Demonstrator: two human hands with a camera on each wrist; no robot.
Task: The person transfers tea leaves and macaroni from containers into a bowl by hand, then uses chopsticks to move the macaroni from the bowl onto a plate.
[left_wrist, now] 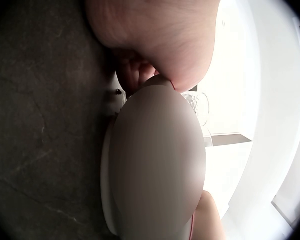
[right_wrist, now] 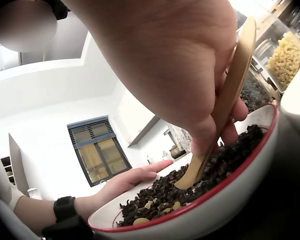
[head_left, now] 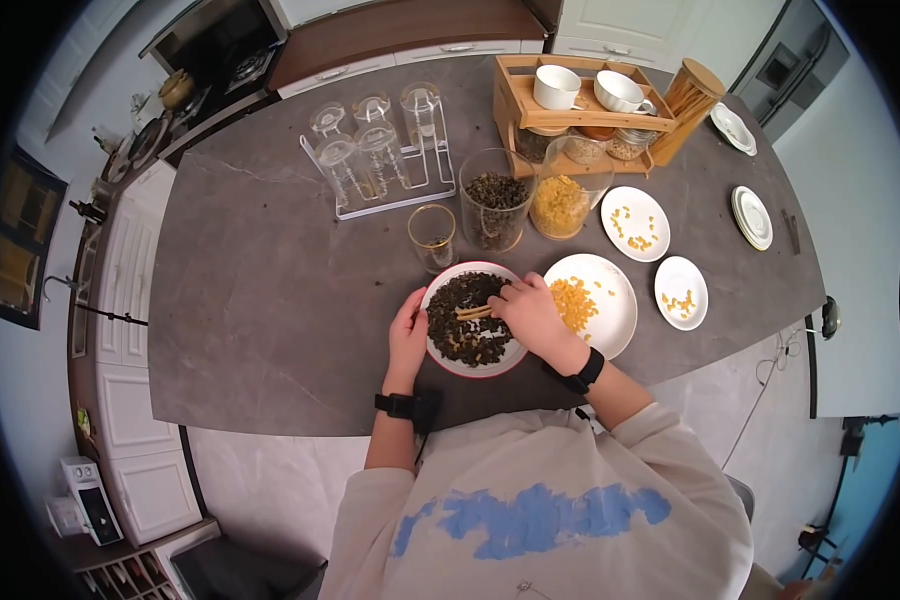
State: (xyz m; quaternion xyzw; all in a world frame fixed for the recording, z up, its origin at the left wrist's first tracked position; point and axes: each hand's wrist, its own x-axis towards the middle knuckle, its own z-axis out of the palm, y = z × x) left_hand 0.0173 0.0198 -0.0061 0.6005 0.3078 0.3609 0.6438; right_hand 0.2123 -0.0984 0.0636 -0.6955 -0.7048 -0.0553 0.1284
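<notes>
A white bowl with a red rim (head_left: 433, 352) (right_wrist: 225, 202) holds dark, crumpled dried bits and several yellow pieces. At its left side my left hand (head_left: 407, 338) (left_wrist: 160, 35) (right_wrist: 122, 184) grips the edge; the right wrist view shows its fingers by the far rim. My right hand (head_left: 538, 320) (right_wrist: 165, 65) pinches wooden tongs (head_left: 473, 313) (right_wrist: 234, 80), whose tips are down among the dark bits. Whether the tips grip a piece cannot be told. Just right of the bowl, a white plate (head_left: 615, 335) carries yellow pieces.
A glass with some dark bits (head_left: 432, 232), a jar of dark bits (head_left: 494, 205) and a jar of yellow pieces (head_left: 562, 205) stand behind the bowl. Smaller plates (head_left: 627, 200) lie rightward. A rack of glasses (head_left: 390, 205) and a wooden shelf (head_left: 510, 85) stand farther back.
</notes>
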